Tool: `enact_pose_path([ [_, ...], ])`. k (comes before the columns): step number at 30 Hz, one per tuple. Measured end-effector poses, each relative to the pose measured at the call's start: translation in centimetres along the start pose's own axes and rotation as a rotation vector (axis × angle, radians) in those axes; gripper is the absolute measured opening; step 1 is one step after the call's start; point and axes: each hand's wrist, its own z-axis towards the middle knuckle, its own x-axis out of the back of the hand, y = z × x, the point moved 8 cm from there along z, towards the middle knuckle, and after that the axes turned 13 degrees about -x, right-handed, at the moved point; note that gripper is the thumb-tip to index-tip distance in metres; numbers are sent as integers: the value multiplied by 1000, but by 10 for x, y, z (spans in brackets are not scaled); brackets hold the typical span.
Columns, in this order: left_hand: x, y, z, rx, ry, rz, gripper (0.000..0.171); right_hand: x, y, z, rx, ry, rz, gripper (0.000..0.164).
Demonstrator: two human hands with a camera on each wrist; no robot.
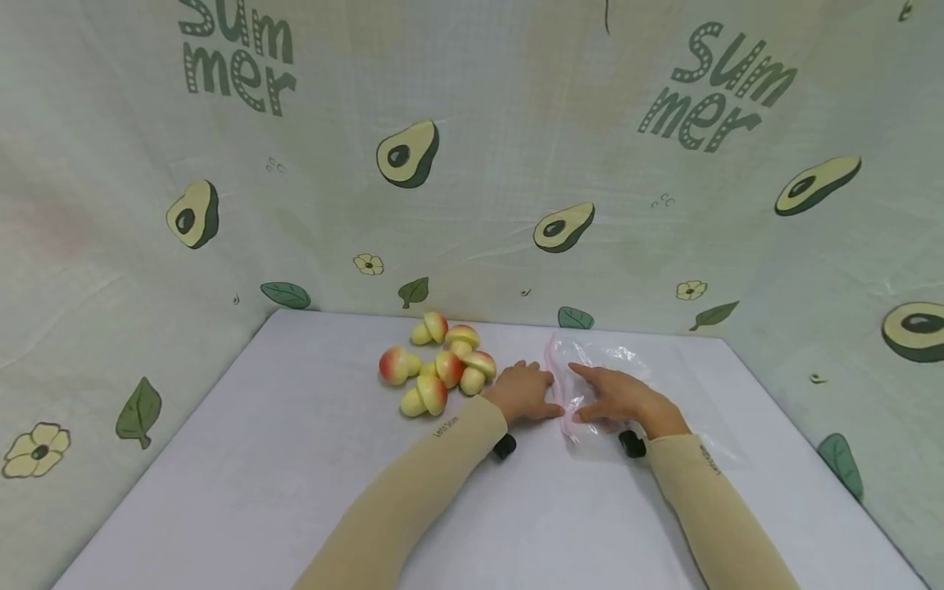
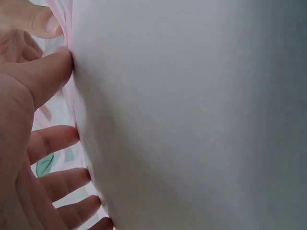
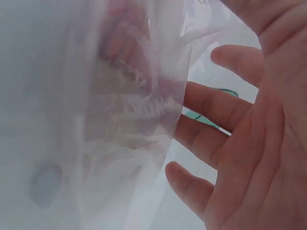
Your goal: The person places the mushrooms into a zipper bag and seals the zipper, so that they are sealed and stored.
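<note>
Clear bag (image 1: 667,373): lying on the white table (image 1: 243,459), right of the yellow-and-red mushroom-shaped pieces (image 1: 432,395), with its pink edge (image 1: 559,388) between the hands.
Left hand (image 1: 522,391): unclenched, fingers spread, tips touching the pink edge.
Right hand (image 1: 627,399): loosely spread over the bag, apparently grasping nothing, though glare blurs the exact contact.
Handling the film: best done, I'd say, with light fingertips, the pink edge steadied and straight, no tugging.
Sleeve writing: "Let's Slim" on the left sleeve (image 1: 413,483); the right sleeve's (image 1: 719,508) is too small for me.
Backdrop (image 1: 472,164): "Summer", printed twice.
</note>
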Motion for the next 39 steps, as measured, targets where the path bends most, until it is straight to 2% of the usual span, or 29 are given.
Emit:
enact_pose_path([
  [3,-2,1,2,-3,-8,-4,65,2,2,-4,-18,-13,-24,100],
  [8,-3,1,4,-11,-2,12,65,10,8,-11,-50,16,-60,99],
  [13,-3,-1,2,6,-12,-4,66,15,2,-12,1,45,-56,93],
  [20,-1,-2,2,7,-20,-42,65,13,-6,-10,68,26,36,88],
  [27,-1,0,2,5,-22,-57,64,12,-9,-10,117,39,17,88],
  [32,-1,1,1,-2,-13,-50,62,11,-9,-10,107,41,0,64],
  [36,-1,0,2,0,-8,-35,62,16,-8,-10,96,45,41,39],
  [39,-2,0,3,5,-7,-30,62,23,-9,-12,97,91,63,34],
])
